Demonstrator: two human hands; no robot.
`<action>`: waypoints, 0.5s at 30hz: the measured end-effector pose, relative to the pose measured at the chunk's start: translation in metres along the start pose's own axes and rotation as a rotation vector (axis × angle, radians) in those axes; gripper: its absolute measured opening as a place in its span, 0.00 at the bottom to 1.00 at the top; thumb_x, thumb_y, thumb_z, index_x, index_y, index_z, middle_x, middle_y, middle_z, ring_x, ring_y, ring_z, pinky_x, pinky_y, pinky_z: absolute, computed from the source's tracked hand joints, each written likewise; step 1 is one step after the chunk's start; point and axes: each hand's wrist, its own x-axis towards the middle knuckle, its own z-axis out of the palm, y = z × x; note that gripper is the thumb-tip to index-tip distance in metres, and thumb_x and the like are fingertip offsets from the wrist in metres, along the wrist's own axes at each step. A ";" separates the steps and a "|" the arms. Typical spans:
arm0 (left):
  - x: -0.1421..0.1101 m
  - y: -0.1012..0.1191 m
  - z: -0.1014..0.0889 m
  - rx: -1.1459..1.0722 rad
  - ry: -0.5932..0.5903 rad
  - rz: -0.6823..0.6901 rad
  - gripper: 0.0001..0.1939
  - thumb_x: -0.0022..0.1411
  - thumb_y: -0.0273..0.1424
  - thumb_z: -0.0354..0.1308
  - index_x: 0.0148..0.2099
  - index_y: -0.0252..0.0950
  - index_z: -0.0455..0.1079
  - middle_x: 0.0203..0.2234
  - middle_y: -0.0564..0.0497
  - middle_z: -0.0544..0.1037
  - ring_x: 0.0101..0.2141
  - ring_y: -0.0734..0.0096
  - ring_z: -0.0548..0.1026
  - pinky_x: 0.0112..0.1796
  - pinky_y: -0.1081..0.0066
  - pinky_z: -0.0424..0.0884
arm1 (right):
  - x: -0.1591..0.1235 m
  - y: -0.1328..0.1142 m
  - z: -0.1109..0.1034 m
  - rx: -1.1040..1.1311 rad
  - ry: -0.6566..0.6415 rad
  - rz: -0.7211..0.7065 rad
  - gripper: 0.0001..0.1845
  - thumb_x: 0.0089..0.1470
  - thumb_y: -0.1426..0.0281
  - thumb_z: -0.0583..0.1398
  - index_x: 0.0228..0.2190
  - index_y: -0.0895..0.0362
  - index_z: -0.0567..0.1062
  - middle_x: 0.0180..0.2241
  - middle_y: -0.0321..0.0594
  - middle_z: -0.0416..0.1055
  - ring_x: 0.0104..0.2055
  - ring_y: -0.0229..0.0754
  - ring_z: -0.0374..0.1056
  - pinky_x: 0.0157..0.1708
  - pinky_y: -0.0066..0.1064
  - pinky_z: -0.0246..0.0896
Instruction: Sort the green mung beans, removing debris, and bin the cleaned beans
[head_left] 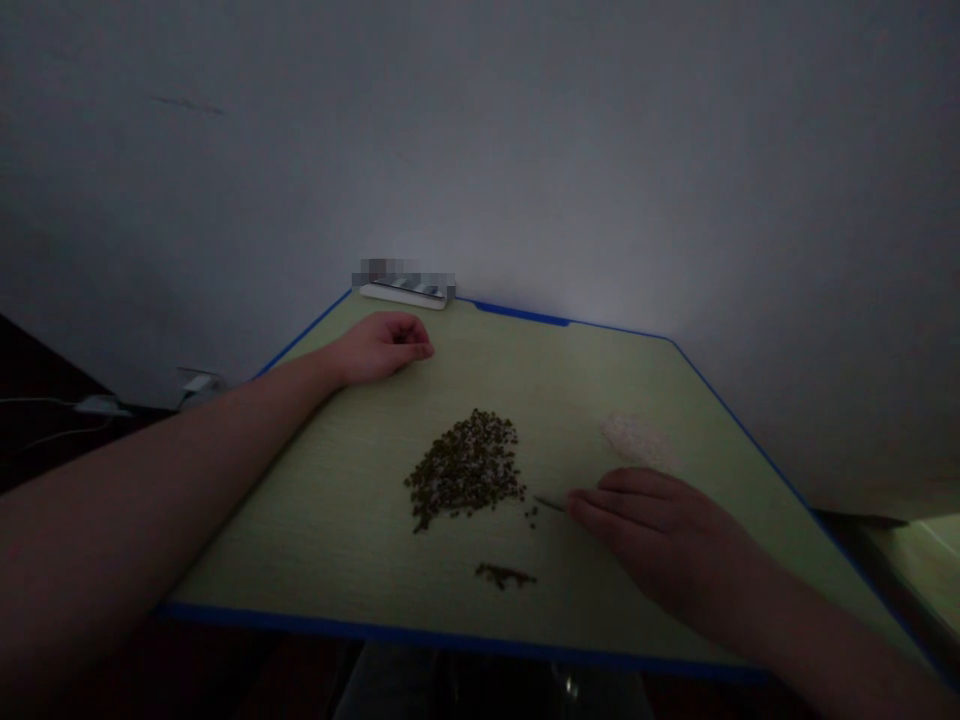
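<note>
My left hand (386, 346) rests on the pale tabletop near its far left, fingers loosely curled inward, with nothing visible in them. In the closed fingers of my right hand (660, 525) is a thin pointed tool (550, 502), like one tip of tweezers; the rest is hidden by the hand. Its point lies just right of a pile of small dark-green beans mixed with pale grains (469, 463). A few loose beans (531, 514) lie near that tip. Beyond the right hand spreads a patch of whitish grains (637, 440). A short row of dark beans (505, 575) lies nearer the front edge.
The table (322, 540) has a blue rim and stands against a grey wall (525, 150). A white-edged object (403, 294), partly blurred out, sits at the back left corner. Cables and a white plug (201, 386) are beyond the left edge. The light is dim.
</note>
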 end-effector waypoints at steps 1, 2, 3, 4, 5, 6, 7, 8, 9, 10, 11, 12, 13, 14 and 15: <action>-0.001 0.001 0.000 0.003 0.002 -0.004 0.12 0.53 0.39 0.61 0.30 0.35 0.69 0.17 0.57 0.65 0.20 0.77 0.61 0.23 0.74 0.57 | 0.002 0.001 0.001 -0.014 0.007 0.001 0.22 0.55 0.86 0.50 0.44 0.61 0.78 0.36 0.44 0.81 0.36 0.41 0.73 0.39 0.32 0.70; -0.001 0.002 0.000 0.005 0.004 -0.005 0.11 0.53 0.39 0.61 0.31 0.35 0.69 0.17 0.57 0.65 0.20 0.77 0.61 0.23 0.74 0.57 | 0.003 0.002 0.003 -0.025 0.009 -0.001 0.21 0.56 0.86 0.50 0.44 0.61 0.77 0.35 0.44 0.81 0.35 0.41 0.73 0.38 0.32 0.70; -0.002 0.003 0.000 0.007 0.007 -0.005 0.11 0.53 0.39 0.60 0.30 0.35 0.68 0.17 0.57 0.65 0.20 0.77 0.61 0.23 0.74 0.57 | 0.005 0.003 0.004 -0.030 0.012 -0.005 0.21 0.57 0.85 0.50 0.44 0.61 0.77 0.35 0.44 0.81 0.34 0.41 0.72 0.37 0.32 0.70; -0.002 0.003 0.001 0.006 0.010 -0.005 0.11 0.53 0.39 0.61 0.30 0.35 0.68 0.17 0.57 0.64 0.20 0.77 0.61 0.23 0.74 0.57 | 0.006 0.004 0.005 -0.031 0.010 -0.012 0.20 0.57 0.84 0.50 0.44 0.61 0.77 0.35 0.43 0.81 0.34 0.41 0.72 0.37 0.33 0.70; -0.003 0.004 0.001 0.004 0.010 -0.006 0.11 0.53 0.39 0.61 0.30 0.35 0.68 0.17 0.57 0.64 0.20 0.77 0.61 0.23 0.74 0.57 | 0.007 0.004 0.006 -0.029 0.010 -0.021 0.20 0.57 0.84 0.51 0.44 0.61 0.77 0.36 0.44 0.81 0.34 0.41 0.72 0.37 0.33 0.70; -0.003 0.005 0.001 0.000 0.009 -0.007 0.11 0.53 0.39 0.61 0.30 0.35 0.68 0.17 0.57 0.64 0.20 0.77 0.61 0.23 0.74 0.57 | 0.006 0.004 0.006 -0.025 0.009 -0.028 0.20 0.57 0.84 0.51 0.44 0.60 0.77 0.36 0.44 0.81 0.34 0.41 0.72 0.37 0.33 0.70; -0.002 0.005 0.001 -0.005 0.005 -0.007 0.12 0.53 0.39 0.61 0.30 0.35 0.68 0.17 0.57 0.64 0.20 0.77 0.61 0.23 0.74 0.57 | 0.005 0.003 0.005 -0.022 0.010 -0.030 0.20 0.57 0.84 0.51 0.44 0.60 0.77 0.36 0.44 0.81 0.34 0.41 0.73 0.38 0.33 0.70; -0.002 0.005 0.001 -0.009 0.002 -0.007 0.12 0.52 0.39 0.61 0.30 0.35 0.68 0.17 0.57 0.64 0.20 0.77 0.61 0.23 0.74 0.57 | 0.003 0.002 0.003 -0.019 0.005 -0.028 0.20 0.57 0.84 0.51 0.44 0.60 0.77 0.36 0.44 0.81 0.35 0.41 0.73 0.38 0.33 0.71; -0.001 0.004 0.001 -0.015 0.000 -0.007 0.12 0.52 0.39 0.61 0.30 0.35 0.68 0.17 0.57 0.64 0.20 0.77 0.61 0.23 0.74 0.57 | 0.000 0.000 0.002 -0.015 -0.004 -0.026 0.21 0.56 0.84 0.51 0.44 0.61 0.77 0.36 0.45 0.81 0.35 0.41 0.73 0.39 0.33 0.71; 0.000 0.004 0.001 -0.021 -0.002 -0.008 0.12 0.52 0.39 0.61 0.30 0.35 0.68 0.17 0.57 0.65 0.20 0.77 0.61 0.23 0.74 0.57 | -0.002 -0.001 0.000 -0.011 -0.010 -0.025 0.22 0.56 0.85 0.51 0.44 0.61 0.77 0.36 0.45 0.81 0.36 0.42 0.73 0.39 0.33 0.71; 0.000 0.004 0.000 -0.024 -0.004 -0.011 0.12 0.52 0.39 0.61 0.30 0.35 0.68 0.17 0.57 0.65 0.20 0.77 0.61 0.23 0.74 0.58 | -0.004 -0.002 -0.002 -0.008 -0.013 -0.023 0.22 0.55 0.85 0.51 0.45 0.60 0.78 0.36 0.45 0.81 0.37 0.42 0.74 0.40 0.33 0.71; 0.001 0.003 0.000 -0.024 -0.004 -0.014 0.12 0.52 0.39 0.61 0.30 0.35 0.68 0.17 0.57 0.65 0.20 0.77 0.61 0.23 0.74 0.58 | -0.006 -0.003 -0.003 -0.004 -0.022 -0.024 0.22 0.55 0.85 0.51 0.45 0.60 0.78 0.36 0.45 0.81 0.37 0.42 0.74 0.40 0.34 0.71; 0.001 0.003 0.000 -0.021 -0.003 -0.016 0.12 0.52 0.39 0.61 0.30 0.35 0.68 0.17 0.57 0.65 0.20 0.77 0.61 0.23 0.74 0.57 | -0.007 -0.004 -0.004 0.002 -0.025 -0.025 0.23 0.55 0.84 0.51 0.46 0.60 0.77 0.37 0.45 0.81 0.38 0.43 0.74 0.40 0.34 0.71; 0.001 0.002 0.000 -0.018 -0.002 -0.016 0.12 0.52 0.39 0.61 0.30 0.35 0.68 0.17 0.57 0.65 0.20 0.77 0.61 0.23 0.74 0.57 | -0.008 -0.005 -0.004 0.006 -0.025 -0.024 0.22 0.55 0.84 0.51 0.46 0.60 0.77 0.37 0.45 0.81 0.38 0.43 0.74 0.40 0.35 0.72; 0.001 0.002 0.000 -0.014 -0.001 -0.015 0.11 0.52 0.39 0.61 0.30 0.35 0.68 0.17 0.57 0.65 0.20 0.77 0.61 0.23 0.74 0.57 | -0.008 -0.005 -0.004 0.006 -0.020 -0.020 0.22 0.54 0.84 0.52 0.46 0.60 0.78 0.37 0.45 0.81 0.38 0.43 0.74 0.40 0.35 0.72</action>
